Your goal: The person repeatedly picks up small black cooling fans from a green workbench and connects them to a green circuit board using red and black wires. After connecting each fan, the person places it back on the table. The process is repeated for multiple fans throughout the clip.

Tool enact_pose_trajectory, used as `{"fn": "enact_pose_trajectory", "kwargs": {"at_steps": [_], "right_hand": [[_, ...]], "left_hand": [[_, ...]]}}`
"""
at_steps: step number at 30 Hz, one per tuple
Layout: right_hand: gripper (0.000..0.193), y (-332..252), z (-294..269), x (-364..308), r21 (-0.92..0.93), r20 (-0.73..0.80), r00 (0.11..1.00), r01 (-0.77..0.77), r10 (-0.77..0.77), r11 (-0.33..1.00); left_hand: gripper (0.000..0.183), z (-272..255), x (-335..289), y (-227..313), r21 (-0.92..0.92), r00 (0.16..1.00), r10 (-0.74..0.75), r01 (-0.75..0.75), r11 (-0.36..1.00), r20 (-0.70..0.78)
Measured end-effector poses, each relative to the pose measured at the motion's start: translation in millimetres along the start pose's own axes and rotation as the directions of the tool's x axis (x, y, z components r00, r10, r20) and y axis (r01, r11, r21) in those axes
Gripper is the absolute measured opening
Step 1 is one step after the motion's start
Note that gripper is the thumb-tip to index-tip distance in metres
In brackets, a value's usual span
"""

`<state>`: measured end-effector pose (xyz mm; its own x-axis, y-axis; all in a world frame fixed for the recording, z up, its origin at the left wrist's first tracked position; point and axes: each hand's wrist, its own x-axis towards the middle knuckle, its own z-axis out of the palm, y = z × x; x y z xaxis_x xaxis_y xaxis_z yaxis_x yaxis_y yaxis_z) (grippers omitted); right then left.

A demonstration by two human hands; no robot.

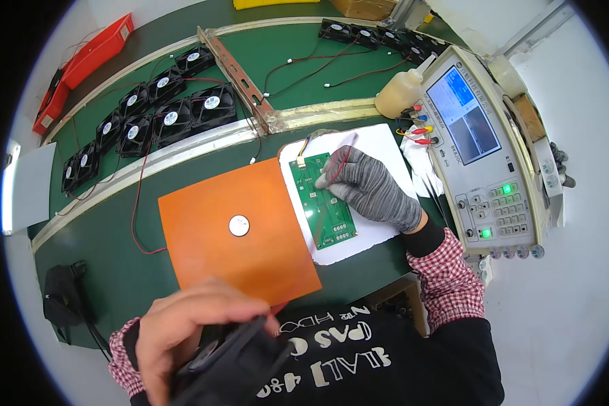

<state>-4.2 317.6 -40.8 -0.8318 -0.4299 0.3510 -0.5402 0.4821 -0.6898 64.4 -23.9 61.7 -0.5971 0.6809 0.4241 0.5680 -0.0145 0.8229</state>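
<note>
Left hand (183, 321) grips blurred black fan (233, 369) by edge, probably sparing blades. Gloved right hand (375, 186) pinches slim tool (350, 140); beneath it, green circuit board (310, 201) lies on white pad (392, 149), likely cushioning.

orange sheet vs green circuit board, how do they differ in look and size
The orange sheet is broad and nearer to square; the green circuit board is smaller and a narrow oblong. The orange sheet bears one round white label, while the green circuit board carries small parts and a white plug. Both are four-sided.
</note>
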Motion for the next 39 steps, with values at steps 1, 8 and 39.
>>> {"fn": "enact_pose_trajectory", "kwargs": {"at_steps": [1, 8, 39], "right_hand": [[0.015, -1.0, -1.9, 0.3, 0.008, 0.021, 0.999, -0.026, 0.026, 1.000], [0.010, -0.2, 1.6, 2.9, 0.005, 0.017, 1.000, -0.026, 0.026, 1.000], [0.037, -54.0, -4.7, 4.8, -0.448, 0.321, 0.917, 0.366, -0.235, 0.816]], "left_hand": [[0.091, -1.5, 2.0, -0.3, -0.020, 1.000, 0.015, -0.015, 1.000, -0.022], [0.081, -6.2, 2.7, -1.1, -0.362, 0.995, -0.102, 0.099, 0.927, 0.011], [0.029, -39.4, 40.6, -34.9, 0.520, 0.749, -0.261, -0.130, 0.844, 0.610]]}}
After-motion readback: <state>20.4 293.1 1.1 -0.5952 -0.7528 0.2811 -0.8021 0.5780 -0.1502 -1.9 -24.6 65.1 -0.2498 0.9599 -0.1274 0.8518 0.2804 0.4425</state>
